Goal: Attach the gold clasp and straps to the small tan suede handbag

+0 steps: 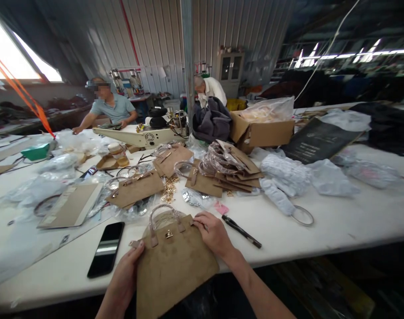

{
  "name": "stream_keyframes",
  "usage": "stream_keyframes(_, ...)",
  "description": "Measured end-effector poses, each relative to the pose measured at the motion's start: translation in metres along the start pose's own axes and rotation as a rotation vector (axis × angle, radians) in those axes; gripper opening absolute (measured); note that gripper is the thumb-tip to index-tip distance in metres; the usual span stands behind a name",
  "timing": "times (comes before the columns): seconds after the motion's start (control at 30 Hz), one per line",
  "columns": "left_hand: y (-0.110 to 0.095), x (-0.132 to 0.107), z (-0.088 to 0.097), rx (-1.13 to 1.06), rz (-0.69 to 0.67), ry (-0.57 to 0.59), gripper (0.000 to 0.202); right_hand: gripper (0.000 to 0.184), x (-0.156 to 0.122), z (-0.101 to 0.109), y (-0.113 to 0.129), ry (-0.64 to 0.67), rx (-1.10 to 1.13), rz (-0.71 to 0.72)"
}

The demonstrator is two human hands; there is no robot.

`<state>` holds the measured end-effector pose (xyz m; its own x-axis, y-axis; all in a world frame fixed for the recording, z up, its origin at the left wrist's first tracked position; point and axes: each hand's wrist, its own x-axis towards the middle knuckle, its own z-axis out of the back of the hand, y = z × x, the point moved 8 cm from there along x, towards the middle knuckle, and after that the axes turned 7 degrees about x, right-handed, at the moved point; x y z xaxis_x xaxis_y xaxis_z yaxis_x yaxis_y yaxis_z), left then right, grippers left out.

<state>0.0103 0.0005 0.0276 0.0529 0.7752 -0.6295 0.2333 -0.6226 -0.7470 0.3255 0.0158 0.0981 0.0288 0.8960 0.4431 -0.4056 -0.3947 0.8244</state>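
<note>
A tan handbag panel [175, 270] leans upright against the table's front edge, with a plastic-wrapped handle [164, 210] and a small gold clasp [169, 234] at its top. My left hand [130, 266] grips the panel's left side, the thumb by a short tab at the upper corner. At the upper right corner, my right hand [211, 230] pinches another small tab. Left of the panel lies a black phone [106, 249]. A dark pen-like tool [242, 231] rests to the right of my right hand.
Behind the panel are stacked bag panels [235, 173], loose gold fittings [169, 190] and a jar [118, 154]. A cardboard box [268, 133] stands farther back, near a metal post [188, 57]. Two people work across the table; one wears a light blue shirt [114, 108].
</note>
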Motion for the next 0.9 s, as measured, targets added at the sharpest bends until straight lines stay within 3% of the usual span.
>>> stream_keyframes(0.2, -0.002, -0.007, -0.005, 0.002, 0.074, -0.092, 0.036, 0.014, -0.007, 0.003, -0.007, -0.005, 0.13, -0.078)
stream_keyframes(0.33, -0.005, -0.007, -0.005, 0.064, 0.019, -0.135, 0.036, 0.017, -0.011, 0.006, -0.009, -0.017, 0.159, -0.06)
stream_keyframes(0.67, -0.006, -0.001, 0.004, 0.153, 0.028, -0.275, 0.052, 0.016, -0.012, 0.006, -0.018, -0.007, 0.186, -0.07)
stream_keyframes(0.9, -0.009, 0.017, 0.024, 0.294, 0.01, -0.323, 0.054, 0.016, -0.014, 0.002, -0.027, 0.014, 0.222, -0.086)
